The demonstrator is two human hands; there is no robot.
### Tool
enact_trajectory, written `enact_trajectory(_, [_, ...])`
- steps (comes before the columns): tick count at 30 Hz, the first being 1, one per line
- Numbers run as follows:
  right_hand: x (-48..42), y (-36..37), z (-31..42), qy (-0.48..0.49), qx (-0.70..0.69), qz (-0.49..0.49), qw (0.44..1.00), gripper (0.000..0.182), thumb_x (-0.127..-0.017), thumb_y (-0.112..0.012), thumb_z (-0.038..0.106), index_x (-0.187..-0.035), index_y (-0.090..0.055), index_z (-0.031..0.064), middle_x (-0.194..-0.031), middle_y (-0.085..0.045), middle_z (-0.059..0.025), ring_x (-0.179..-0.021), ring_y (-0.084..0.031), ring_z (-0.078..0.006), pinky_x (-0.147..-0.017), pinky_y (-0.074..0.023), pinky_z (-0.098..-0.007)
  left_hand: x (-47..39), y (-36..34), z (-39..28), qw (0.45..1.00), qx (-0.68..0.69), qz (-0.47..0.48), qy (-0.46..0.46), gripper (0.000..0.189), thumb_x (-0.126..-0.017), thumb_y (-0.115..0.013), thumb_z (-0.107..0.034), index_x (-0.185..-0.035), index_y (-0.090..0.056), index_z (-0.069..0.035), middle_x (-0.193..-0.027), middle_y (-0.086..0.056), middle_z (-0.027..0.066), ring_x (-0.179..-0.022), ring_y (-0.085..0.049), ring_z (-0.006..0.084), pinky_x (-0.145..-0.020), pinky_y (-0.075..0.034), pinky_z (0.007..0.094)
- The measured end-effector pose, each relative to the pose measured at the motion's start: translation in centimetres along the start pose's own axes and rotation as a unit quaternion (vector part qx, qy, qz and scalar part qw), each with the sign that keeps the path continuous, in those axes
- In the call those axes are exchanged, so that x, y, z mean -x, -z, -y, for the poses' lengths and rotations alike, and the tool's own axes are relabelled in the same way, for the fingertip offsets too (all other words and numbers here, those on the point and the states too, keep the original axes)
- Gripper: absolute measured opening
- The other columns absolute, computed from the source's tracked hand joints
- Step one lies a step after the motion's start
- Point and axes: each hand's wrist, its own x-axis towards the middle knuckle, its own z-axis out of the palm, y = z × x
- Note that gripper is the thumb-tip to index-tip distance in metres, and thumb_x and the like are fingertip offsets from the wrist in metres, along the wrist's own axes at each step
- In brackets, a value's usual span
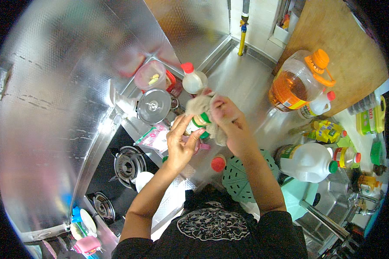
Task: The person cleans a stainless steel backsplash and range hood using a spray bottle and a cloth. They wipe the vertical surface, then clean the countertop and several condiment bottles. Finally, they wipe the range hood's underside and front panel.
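Observation:
My left hand (181, 144) grips a small container with green parts and a pale label (194, 124), tilted in front of me. My right hand (230, 121) holds a crumpled beige cloth (197, 105) against the container's other side, hiding part of it. Just beyond the cloth stands a clear bottle with a red cap (194, 82). Left of the hands are a pot with a metal lid (154, 106) and a translucent pink tub (150, 76) holding pale pieces. Nearer me stands a red-capped jar (218, 163), close to a green perforated mat (236, 181).
A gas hob with burners (129, 166) lies at the left. To the right stand a big oil bottle with an orange cap (290, 85), a green-capped white jug (306, 162) and several smaller bottles. The sink (330, 200) with its tap is at lower right.

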Motion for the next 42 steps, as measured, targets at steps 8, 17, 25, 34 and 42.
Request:
enact_trajectory(8, [-1.2,-0.5,-0.7,-0.047,-0.069,-0.080,0.993,0.029,-0.098,-0.054,0.023,-0.117,-0.055,0.0023,-0.103,-0.060,0.0011,-0.094,-0.054,-0.0065,-0.083,-0.0444,-0.0221,-0.7,0.7,0.2,0.986,-0.101,0.048,-0.126,0.049,-0.073,-0.076,-0.006,-0.119,-0.061,0.002,-0.116,-0.063,0.0185,-0.107,-0.060,0.0315,-0.095,-0.044,0.0379])
enact_trajectory(17, [0.2,0.1,-1.5,0.088,0.069,-0.014,0.994,0.018,-0.097,-0.051,0.016,-0.109,-0.056,0.0032,-0.095,-0.057,0.0007,-0.085,-0.050,-0.0059,-0.076,-0.0424,-0.0205,0.4,0.6,0.4,0.995,-0.065,0.029,-0.072,0.047,-0.073,-0.076,-0.005,-0.118,-0.062,0.000,-0.113,-0.063,0.0181,-0.107,-0.060,0.0289,-0.093,-0.045,0.0365])
enact_trajectory(25, [-0.4,1.0,-0.2,-0.098,-0.193,-0.103,0.971,0.027,-0.096,-0.055,0.022,-0.119,-0.054,0.0060,-0.106,-0.063,-0.0047,-0.096,-0.062,-0.0136,-0.082,-0.0526,-0.0284,0.7,0.0,0.2,0.979,0.197,0.039,0.039,0.050,-0.076,-0.074,-0.001,-0.123,-0.057,0.000,-0.126,-0.057,0.0129,-0.116,-0.055,0.0235,-0.100,-0.041,0.0347])
enact_trajectory(34, [1.3,0.6,0.0,0.057,0.159,0.041,0.985,0.029,-0.092,-0.058,0.019,-0.116,-0.053,0.0030,-0.097,-0.061,-0.0016,-0.090,-0.054,-0.0071,-0.077,-0.0451,-0.0215,0.4,0.6,-0.2,0.995,0.063,0.071,0.013,0.042,-0.075,-0.075,-0.003,-0.114,-0.062,0.001,-0.118,-0.061,0.0159,-0.111,-0.057,0.0258,-0.095,-0.043,0.0348])
enact_trajectory(42, [0.1,2.2,0.8,-0.015,0.057,0.090,0.994,0.017,-0.090,-0.059,0.016,-0.102,-0.056,0.0045,-0.086,-0.057,0.0011,-0.078,-0.051,-0.0063,-0.070,-0.0433,-0.0224,0.8,1.2,1.1,0.989,0.107,0.094,0.037,0.053,-0.071,-0.078,-0.003,-0.121,-0.060,0.000,-0.120,-0.060,0.0160,-0.111,-0.058,0.0266,-0.094,-0.044,0.0343])
